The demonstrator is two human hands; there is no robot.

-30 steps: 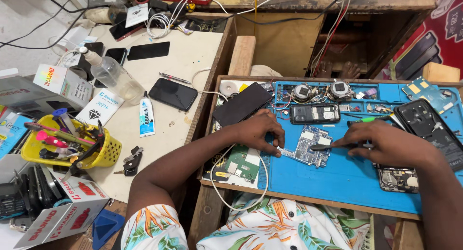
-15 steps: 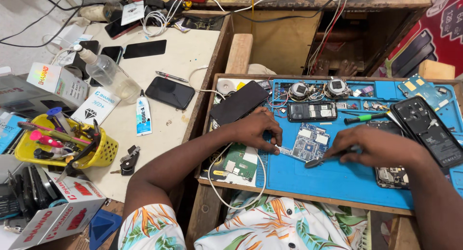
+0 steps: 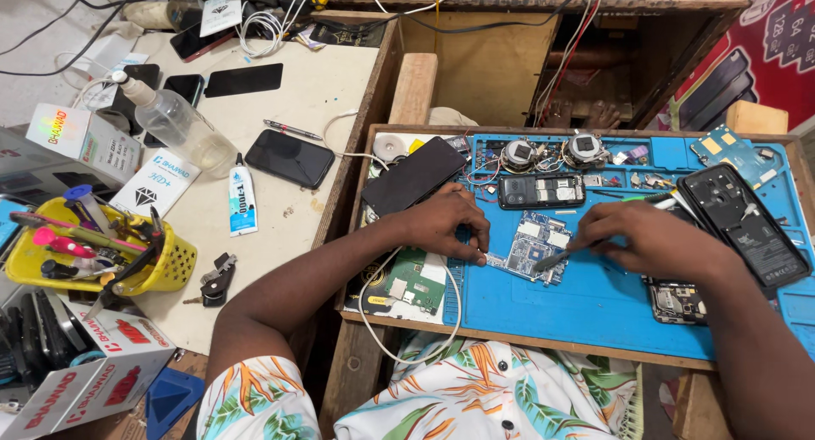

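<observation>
The left hand point(image 3: 446, 223) pinches the phone circuit board point(image 3: 533, 255) on the blue repair mat point(image 3: 586, 304); the right hand point(image 3: 654, 240) has its grip closed around tweezers point(image 3: 556, 257) touching the board.

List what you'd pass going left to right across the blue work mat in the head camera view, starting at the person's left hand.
Left hand → small circuit board → metal tool held in the right hand → opened phone body near the mat's right edge.
</observation>
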